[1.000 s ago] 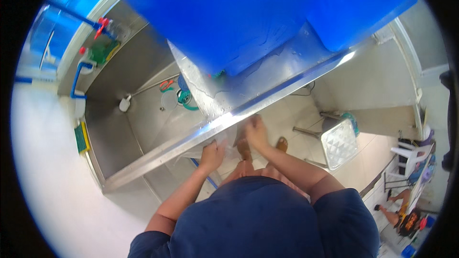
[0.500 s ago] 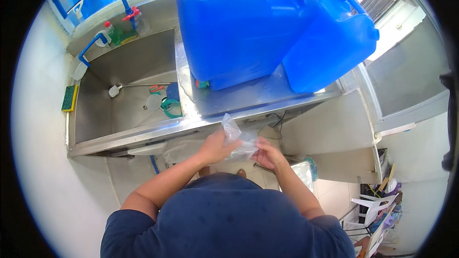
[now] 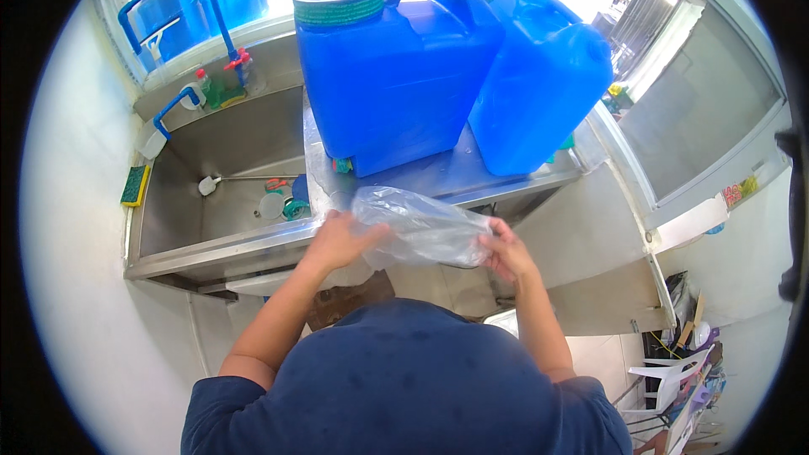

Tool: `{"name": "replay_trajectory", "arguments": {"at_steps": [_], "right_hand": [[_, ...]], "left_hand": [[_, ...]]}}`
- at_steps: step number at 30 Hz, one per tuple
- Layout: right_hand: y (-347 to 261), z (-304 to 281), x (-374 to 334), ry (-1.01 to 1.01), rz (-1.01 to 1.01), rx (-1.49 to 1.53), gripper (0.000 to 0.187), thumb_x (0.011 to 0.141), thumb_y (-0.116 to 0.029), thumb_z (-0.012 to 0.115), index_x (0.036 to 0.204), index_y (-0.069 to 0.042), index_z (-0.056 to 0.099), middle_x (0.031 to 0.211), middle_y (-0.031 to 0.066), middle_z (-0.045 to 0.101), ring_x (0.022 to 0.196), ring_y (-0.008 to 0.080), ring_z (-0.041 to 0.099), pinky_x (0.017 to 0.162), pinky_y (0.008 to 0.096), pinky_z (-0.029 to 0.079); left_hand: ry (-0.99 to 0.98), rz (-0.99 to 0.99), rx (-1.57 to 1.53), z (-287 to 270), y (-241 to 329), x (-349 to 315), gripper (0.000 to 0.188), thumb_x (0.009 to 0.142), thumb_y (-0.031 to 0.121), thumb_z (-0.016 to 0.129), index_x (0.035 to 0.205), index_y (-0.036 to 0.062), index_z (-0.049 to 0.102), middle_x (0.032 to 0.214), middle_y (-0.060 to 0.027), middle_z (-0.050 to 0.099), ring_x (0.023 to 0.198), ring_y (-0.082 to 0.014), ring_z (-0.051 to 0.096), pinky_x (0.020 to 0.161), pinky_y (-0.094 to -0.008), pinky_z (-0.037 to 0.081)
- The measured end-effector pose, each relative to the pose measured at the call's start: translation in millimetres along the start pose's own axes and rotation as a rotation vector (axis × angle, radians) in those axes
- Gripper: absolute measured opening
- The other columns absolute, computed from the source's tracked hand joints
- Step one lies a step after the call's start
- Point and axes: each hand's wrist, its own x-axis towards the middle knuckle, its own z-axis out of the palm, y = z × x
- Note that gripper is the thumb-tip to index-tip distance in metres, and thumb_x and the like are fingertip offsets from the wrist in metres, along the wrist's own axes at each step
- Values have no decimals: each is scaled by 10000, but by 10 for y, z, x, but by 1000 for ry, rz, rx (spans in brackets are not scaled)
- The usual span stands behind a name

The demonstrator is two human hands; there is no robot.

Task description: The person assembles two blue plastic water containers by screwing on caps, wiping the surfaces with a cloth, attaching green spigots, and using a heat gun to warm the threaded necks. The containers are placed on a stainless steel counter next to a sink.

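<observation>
A clear plastic bag (image 3: 421, 223) is stretched sideways between my two hands, just in front of the steel counter's front edge. My left hand (image 3: 344, 240) grips its left end, with the fingers partly behind the film. At the other end, my right hand (image 3: 504, 251) pinches the bag between thumb and fingers. Beyond the bag, a blue water jug (image 3: 392, 84) with a green-banded white cap stands upright on the counter. A second blue jug (image 3: 543, 76) is beside it on the right, leaning.
To the left is a steel sink (image 3: 177, 211) holding red scissors (image 3: 276, 184), a white-headed brush (image 3: 209, 184) and green rings. A yellow-green sponge (image 3: 135, 186) sits on its left rim. Blue pipes (image 3: 221, 13) rise behind. A white chair (image 3: 670, 375) stands at the lower right.
The bunched bag is now spread out wide. My hands have moved apart and up toward the counter. The view has shifted, showing more of the jugs' tops and the street outside.
</observation>
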Motion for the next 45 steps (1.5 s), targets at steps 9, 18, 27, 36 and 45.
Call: {"name": "replay_trajectory", "arguments": {"at_steps": [9, 18, 27, 36, 45], "right_hand": [[-447, 853, 52, 87, -280, -457, 909, 842, -114, 765, 1525, -3, 176, 940, 79, 706, 776, 107, 638, 659, 240, 500], [-452, 1158, -159, -102, -448, -862, 841, 809, -118, 783, 1522, -127, 336, 840, 21, 673, 706, 57, 568, 647, 235, 479], [-114, 735, 280, -125, 61, -107, 324, 915, -195, 679, 1194, -65, 578, 921, 48, 670, 790, 141, 617, 742, 305, 507], [-789, 482, 8, -349, -20, -1234, 544, 800, -238, 801, 1268, -81, 572, 928, 38, 672, 802, 106, 648, 686, 278, 531], [-454, 524, -283, 92, 43, -20, 524, 868, -106, 678, 1352, -75, 480, 965, 115, 692, 850, 264, 695, 751, 394, 557]], "left_hand": [[545, 366, 18, -378, 348, -369, 583, 877, 449, 700, 1185, -34, 587, 1125, -218, 595, 915, -313, 623, 804, -397, 524], [-286, -129, -1218, 363, 638, -355, 168, 972, 265, 620, 971, 97, 615, 1030, -49, 652, 952, -175, 632, 804, -376, 527], [-381, -187, -1745, 101, 433, -390, 196, 996, 265, 574, 1056, 79, 564, 1022, -58, 648, 956, -193, 622, 859, -383, 502], [-234, 174, -336, -229, 56, -351, 260, 878, 224, 721, 1042, 63, 600, 831, 14, 600, 713, -68, 511, 630, -241, 416], [115, 118, -815, -91, 35, -223, 153, 1011, 226, 551, 1022, 74, 560, 748, 55, 519, 652, -26, 390, 569, -220, 327]]}}
